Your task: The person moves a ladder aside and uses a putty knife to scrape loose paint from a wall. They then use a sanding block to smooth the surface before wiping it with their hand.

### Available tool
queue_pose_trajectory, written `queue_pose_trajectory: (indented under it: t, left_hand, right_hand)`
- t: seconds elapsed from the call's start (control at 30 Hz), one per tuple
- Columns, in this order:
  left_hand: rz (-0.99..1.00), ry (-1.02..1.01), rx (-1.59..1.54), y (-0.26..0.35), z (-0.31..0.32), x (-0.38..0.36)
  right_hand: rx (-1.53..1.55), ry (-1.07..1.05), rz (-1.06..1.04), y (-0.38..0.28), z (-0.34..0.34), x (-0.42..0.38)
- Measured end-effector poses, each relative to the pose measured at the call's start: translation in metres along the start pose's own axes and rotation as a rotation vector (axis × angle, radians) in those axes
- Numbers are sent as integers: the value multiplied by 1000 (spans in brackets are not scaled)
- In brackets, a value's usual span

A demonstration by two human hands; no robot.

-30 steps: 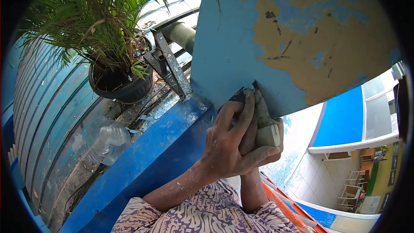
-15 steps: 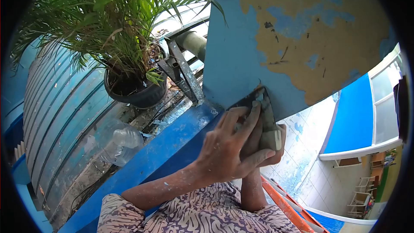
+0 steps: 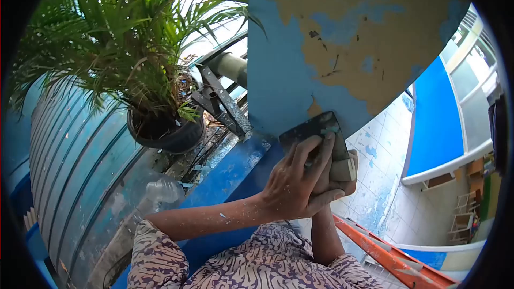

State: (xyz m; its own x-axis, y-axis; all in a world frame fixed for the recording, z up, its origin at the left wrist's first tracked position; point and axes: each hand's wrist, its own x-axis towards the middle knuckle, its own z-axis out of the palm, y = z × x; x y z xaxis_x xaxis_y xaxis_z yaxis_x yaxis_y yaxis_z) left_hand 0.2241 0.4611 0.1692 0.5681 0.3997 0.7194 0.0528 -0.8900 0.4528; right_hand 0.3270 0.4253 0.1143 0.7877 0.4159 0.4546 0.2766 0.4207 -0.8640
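A paint scraper (image 3: 342, 171) with a wide dark blade and a pale handle lies against the lower part of a light-blue wall (image 3: 276, 85). My right hand (image 3: 349, 186) wraps round the handle from below, mostly hidden behind the other hand. On top, my left hand (image 3: 297, 182) presses on the scraper, its fingertips at the blade and its thumb across the right hand. Just above the blade shows a small tan patch (image 3: 314, 108) of bare wall. Higher up, a large tan area (image 3: 342, 69) has ragged blue paint edges. Paint flecks dot my left forearm.
To the left stand a potted palm (image 3: 176, 136), a metal bracket (image 3: 219, 99) and a clear plastic bottle (image 3: 163, 191). A blue ledge (image 3: 225, 174) runs beneath my left arm. An orange rail (image 3: 380, 249), perhaps a ladder's, is at lower right, above a tiled floor (image 3: 383, 192) far below.
Both hands and the scraper have drawn slightly down from the wall patch, so more of the small tan patch shows above the blade. The camera view has shifted a little.
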Motion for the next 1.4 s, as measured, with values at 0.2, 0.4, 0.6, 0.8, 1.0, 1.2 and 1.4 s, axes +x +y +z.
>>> queue_pose_trajectory:
  t: [0.2, 0.4, 0.6, 0.8, 1.0, 1.2, 1.4]
  left_hand:
    - [-63, -26, -59, -3, 1, -6]
    - [-50, -43, -39, -7, 5, -2]
    - [-39, -14, 2, -5, 5, 8]
    - [16, 50, 39, -7, 2, 5]
    - [2, 77, 51, -1, -10, 20]
    - [66, 102, 75, 2, -12, 16]
    - [52, 66, 22, 5, -12, 15]
  right_hand:
    - [-259, 44, -285, -7, 11, -4]
    - [-314, 35, -223, 14, -1, -17]
    - [-504, -45, -500, -9, -2, -3]
    - [-510, 23, -439, -23, 8, -2]
    - [-522, 61, -381, -28, 14, -1]
    - [-981, 153, -502, -22, 35, -8]
    - [-1209, 224, -536, -23, 44, -23]
